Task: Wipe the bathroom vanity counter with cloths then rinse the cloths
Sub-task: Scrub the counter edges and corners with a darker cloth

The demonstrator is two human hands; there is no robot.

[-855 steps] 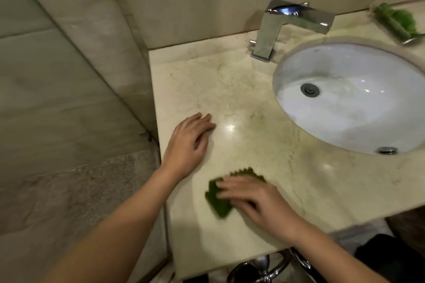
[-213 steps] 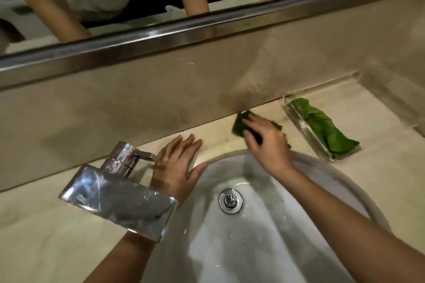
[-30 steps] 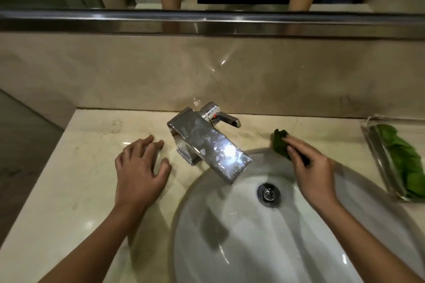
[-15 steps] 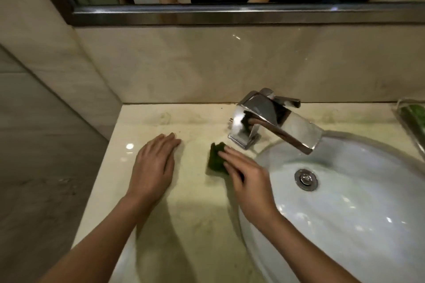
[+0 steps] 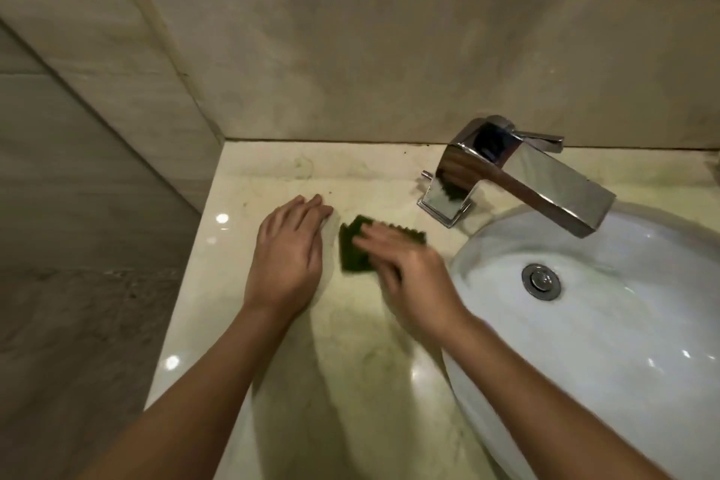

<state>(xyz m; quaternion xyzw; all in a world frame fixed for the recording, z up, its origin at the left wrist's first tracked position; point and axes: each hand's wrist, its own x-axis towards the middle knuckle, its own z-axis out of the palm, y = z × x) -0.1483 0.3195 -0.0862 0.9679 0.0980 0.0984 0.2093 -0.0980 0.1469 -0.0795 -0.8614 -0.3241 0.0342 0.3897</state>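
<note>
Green cloth (image 5: 352, 254) lies flat on the counter (image 5: 272, 175), toward its back left corner and just left of the faucet (image 5: 518, 175). Right hand (image 5: 409, 277), blurred, presses down on it with fingers stretched out, covering the cloth's right part. Left hand (image 5: 290, 251) rests palm-down on the marble just beside the cloth, fingers straight and together. Sink basin (image 5: 604, 355) fills the counter's right side.

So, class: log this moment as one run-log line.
phase: wiping counter | right hand: presses green cloth | left hand: flat on counter
</note>
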